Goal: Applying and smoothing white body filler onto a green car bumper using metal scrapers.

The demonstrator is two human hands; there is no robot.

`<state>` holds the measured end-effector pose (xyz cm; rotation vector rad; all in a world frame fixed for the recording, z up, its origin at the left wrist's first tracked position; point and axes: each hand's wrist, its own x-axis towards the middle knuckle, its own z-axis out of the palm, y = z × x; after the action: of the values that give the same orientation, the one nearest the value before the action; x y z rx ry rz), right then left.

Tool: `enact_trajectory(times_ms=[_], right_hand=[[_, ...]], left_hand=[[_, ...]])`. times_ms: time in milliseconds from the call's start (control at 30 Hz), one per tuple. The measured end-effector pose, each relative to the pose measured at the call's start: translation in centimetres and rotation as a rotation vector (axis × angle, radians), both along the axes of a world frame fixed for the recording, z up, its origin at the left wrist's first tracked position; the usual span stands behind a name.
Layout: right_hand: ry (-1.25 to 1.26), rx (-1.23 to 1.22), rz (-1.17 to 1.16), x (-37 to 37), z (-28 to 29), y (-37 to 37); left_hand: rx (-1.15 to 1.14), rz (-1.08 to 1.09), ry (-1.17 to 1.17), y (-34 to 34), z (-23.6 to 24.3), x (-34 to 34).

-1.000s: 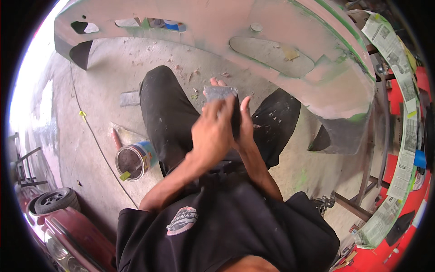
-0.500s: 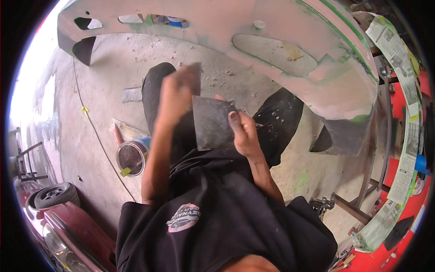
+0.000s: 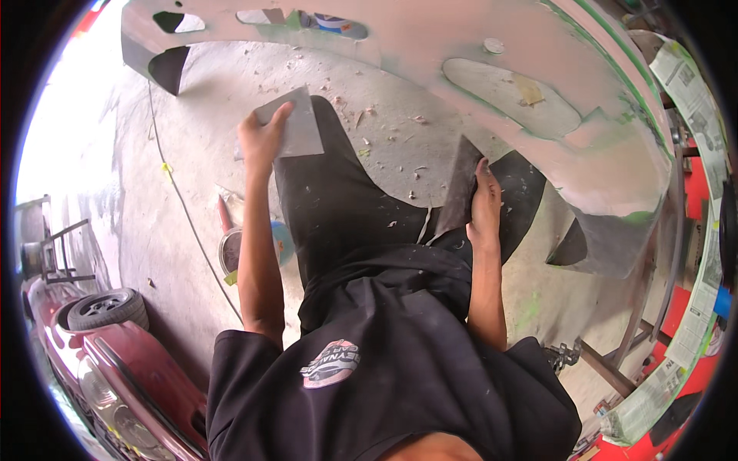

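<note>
My left hand [image 3: 264, 132] is closed on a thin, flat grey sheet [image 3: 301, 127], its thumb lying on top, over the floor beside my left knee. A second, darker sheet [image 3: 459, 188] stands tilted nearly edge-on in my right hand [image 3: 484, 203], in front of my right thigh. Fingers of the right hand are mostly hidden; its thumb tip looks dark. The two sheets are well apart. Beyond my knees rests a large car bumper [image 3: 407, 34], coated pale pink with green patches and cut through by oval openings.
An open tin [image 3: 230, 250] stands left, partly behind my forearm, near a reddish tool [image 3: 224, 213]. A thin cable [image 3: 184, 213] crosses the floor. Pinkish crumbs [image 3: 419, 120] lie about. Lower left are a wheel [image 3: 108, 309] and a red car part [image 3: 146, 369]; newspaper-masked trim [image 3: 696, 292] curves at right.
My hands have moved apart: the left outward with its sheet, the right to the right. The right sheet, earlier broadside, has turned nearly edge-on. The view has shifted slightly.
</note>
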<state>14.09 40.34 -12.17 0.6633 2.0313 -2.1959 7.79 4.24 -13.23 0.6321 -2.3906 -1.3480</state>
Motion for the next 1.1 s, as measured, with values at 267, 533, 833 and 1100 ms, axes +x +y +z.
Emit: enact_trajectory(times_ms=[267, 533, 833, 1100], right_hand=[[-0.077, -0.108, 0.027, 0.3, 0.8, -0.4], [-0.007, 0.46, 0.125, -0.7, -0.4, 0.7], [0.338, 1.36, 0.236, 4.1, -0.2, 6.5], [0.355, 1.198, 0.448, 9.1, 0.5, 6.9]], left_hand=[[0.047, -0.48, -0.437, -10.1, 1.7, 5.9], [-0.04, -0.391, -0.32, -5.4, -1.4, 3.6], [-0.136, -0.292, -0.096, 1.3, -2.4, 10.5], [-0.416, -0.368, -0.239, 6.8, 2.1, 13.4]])
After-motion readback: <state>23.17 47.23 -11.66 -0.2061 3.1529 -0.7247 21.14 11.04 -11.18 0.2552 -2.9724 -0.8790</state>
